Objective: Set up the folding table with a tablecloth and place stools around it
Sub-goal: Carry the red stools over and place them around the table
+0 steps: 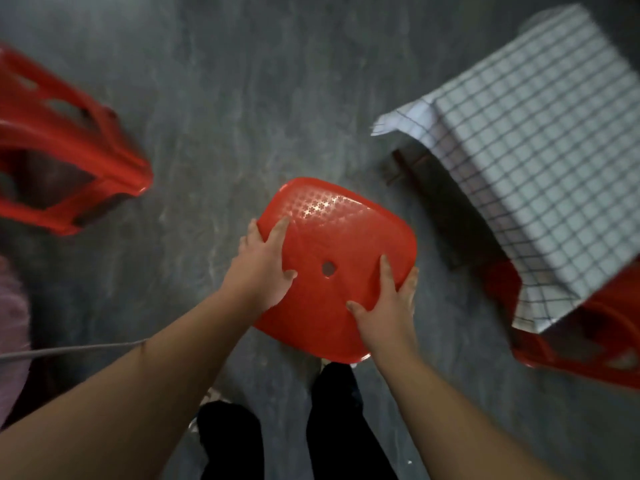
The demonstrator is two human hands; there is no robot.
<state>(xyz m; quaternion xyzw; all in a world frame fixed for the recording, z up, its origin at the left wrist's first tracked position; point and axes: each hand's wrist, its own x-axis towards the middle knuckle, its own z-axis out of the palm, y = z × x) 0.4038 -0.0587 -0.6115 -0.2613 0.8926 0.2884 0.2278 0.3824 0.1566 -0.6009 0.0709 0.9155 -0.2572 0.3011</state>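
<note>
A red plastic stool [332, 244] is seen from above, its patterned seat with a round centre hole facing me. My left hand [265, 268] grips the seat's left edge and my right hand [388, 313] grips its near right edge. The folding table [440, 209] stands to the right, covered by a white checked tablecloth [540, 147] whose corners hang over the sides. A second red stool [588, 344] sits partly under the cloth's near corner. A third red stool [65, 161] lies tilted on the floor at the left.
The floor [242, 98] is grey mottled concrete. My legs in black trousers [332, 420] are below the held stool. A grey cable [69, 349] runs across the floor at the lower left, beside something pinkish [14, 327] at the left edge.
</note>
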